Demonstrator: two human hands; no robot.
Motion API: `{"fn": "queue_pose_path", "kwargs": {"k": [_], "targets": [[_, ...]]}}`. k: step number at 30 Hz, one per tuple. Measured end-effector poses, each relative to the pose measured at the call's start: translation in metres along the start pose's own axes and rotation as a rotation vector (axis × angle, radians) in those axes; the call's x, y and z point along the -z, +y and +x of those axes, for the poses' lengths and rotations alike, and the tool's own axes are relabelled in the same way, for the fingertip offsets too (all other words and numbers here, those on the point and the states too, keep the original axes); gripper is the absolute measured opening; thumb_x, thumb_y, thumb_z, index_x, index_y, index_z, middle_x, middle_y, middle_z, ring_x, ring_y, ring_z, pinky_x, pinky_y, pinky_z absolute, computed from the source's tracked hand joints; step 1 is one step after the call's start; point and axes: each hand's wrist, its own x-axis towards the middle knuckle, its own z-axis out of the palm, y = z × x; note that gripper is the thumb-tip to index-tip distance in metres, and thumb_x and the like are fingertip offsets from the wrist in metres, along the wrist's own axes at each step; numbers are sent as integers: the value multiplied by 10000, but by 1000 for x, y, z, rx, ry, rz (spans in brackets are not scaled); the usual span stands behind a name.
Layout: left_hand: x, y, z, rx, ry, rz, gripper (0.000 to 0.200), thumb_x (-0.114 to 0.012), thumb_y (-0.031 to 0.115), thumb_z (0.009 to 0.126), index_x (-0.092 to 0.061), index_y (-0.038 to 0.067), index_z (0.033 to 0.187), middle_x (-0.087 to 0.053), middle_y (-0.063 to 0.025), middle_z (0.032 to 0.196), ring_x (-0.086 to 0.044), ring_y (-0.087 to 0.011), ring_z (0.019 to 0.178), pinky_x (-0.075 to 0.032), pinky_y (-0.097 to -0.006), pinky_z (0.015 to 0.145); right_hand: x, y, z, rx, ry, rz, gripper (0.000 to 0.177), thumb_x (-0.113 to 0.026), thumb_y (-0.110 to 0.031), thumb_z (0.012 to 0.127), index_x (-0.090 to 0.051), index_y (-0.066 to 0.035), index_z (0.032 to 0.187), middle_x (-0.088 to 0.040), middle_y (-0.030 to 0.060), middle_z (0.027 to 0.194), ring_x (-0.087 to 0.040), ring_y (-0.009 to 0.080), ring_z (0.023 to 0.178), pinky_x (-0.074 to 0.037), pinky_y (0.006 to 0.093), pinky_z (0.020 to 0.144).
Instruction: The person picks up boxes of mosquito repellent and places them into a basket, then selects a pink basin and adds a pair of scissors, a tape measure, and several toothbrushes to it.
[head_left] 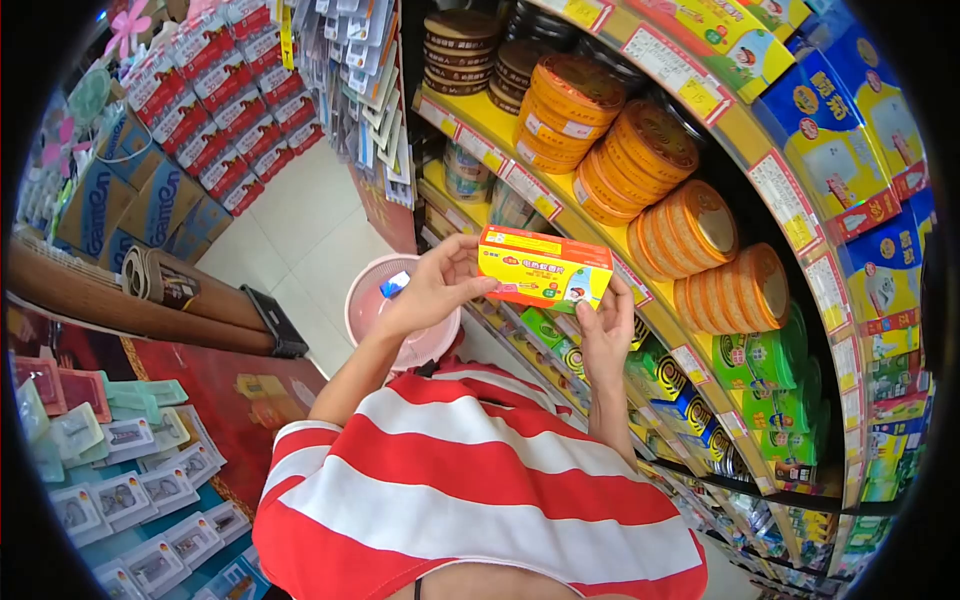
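Between my two hands is a yellow and red cardboard box [545,268] with printed characters and a small cartoon picture on its face. My left hand [445,285] grips its left end, thumb on the front. At the right end, the fingers and thumb of my right hand [606,322] are closed on the box's lower corner. Below my left forearm, a pink plastic basket [362,325] stands on the floor with a small blue and white item [394,285] in it.
Shelves on the right hold stacked orange round tins [640,165], green packs [760,360] and blue and yellow boxes [835,130]. Red packets [215,100] hang at upper left. Carded goods [150,490] lie at lower left. A rolled mat [160,280] sits on a wooden counter.
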Motion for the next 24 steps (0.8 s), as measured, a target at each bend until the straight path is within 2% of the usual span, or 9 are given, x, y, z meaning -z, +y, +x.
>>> {"fn": "queue_pose_path", "kwargs": {"k": [1, 5, 9, 13, 14, 15, 17, 20, 24], "targets": [[4, 10, 7, -12, -35, 1, 481, -617, -23, 823, -386, -16, 1244, -524, -81, 1161, -566, -136, 963, -470, -274, 853, -1, -1, 2, 57, -6, -27, 561, -589, -27, 847, -292, 36, 1318, -431, 190, 1290, -531, 219, 1070, -435, 337, 924], [14, 77, 40, -284, -24, 89, 494, -638, -27, 796, -409, -13, 1234, -532, -101, 1183, -545, -174, 1073, -454, -302, 911, -5, -16, 2, 25, -70, -1, 570, -552, -3, 863, -267, -8, 1357, -386, 185, 1320, -581, 226, 976, -507, 338, 826], [5, 162, 82, -637, 25, 132, 458, -625, 10, 814, -423, -52, 1220, -537, -131, 1188, -544, -202, 1083, -450, -319, 930, 4, -6, -3, -5, -73, -5, 528, -528, 29, 871, -291, -7, 1342, -407, 194, 1290, -591, 205, 949, -508, 316, 817], [-29, 245, 118, -856, 89, 235, 397, -585, 35, 848, -438, -73, 1200, -558, -131, 1143, -565, -197, 1037, -477, -314, 879, 8, -6, -10, -56, -47, -31, 501, -538, -16, 878, -316, -2, 1327, -461, 192, 1236, -609, 202, 888, -510, 313, 791], [-36, 259, 132, -906, 98, 282, 373, -577, 38, 858, -451, -78, 1189, -559, -129, 1135, -570, -159, 1004, -485, -294, 826, 9, -4, -12, -57, -45, -24, 497, -537, -17, 879, -318, -1, 1324, -469, 191, 1227, -609, 201, 886, -511, 313, 790], [-41, 272, 147, -924, 114, 328, 333, -577, 17, 833, -488, -34, 1149, -566, -131, 1086, -591, -207, 943, -488, -319, 779, 10, -3, -14, -60, -41, -17, 492, -537, -19, 879, -320, -1, 1321, -477, 190, 1218, -610, 200, 884, -512, 314, 788], [-53, 289, 170, -890, 83, 507, 305, -560, 50, 853, -501, -21, 1144, -579, -126, 1060, -575, -209, 891, -460, -300, 776, 12, -3, -16, -61, -33, -6, 483, -535, -16, 880, -325, 1, 1315, -489, 190, 1204, -611, 200, 880, -514, 313, 784], [-89, 297, 197, -831, 98, 514, 273, -621, 73, 822, -533, -23, 1061, -614, -93, 897, -588, -118, 790, -475, -237, 669, 12, -3, -20, -52, -17, -3, 471, -527, -1, 878, -332, 2, 1307, -499, 194, 1191, -613, 201, 877, -517, 310, 778], [-111, 294, 224, -748, 76, 659, 359, -646, 93, 811, -505, -59, 1105, -622, -125, 932, -596, -140, 790, -488, -249, 676, 16, -2, -25, -38, 4, -35, 464, -515, 20, 876, -336, 1, 1303, -512, 195, 1175, -616, 202, 871, -518, 308, 776]]}}
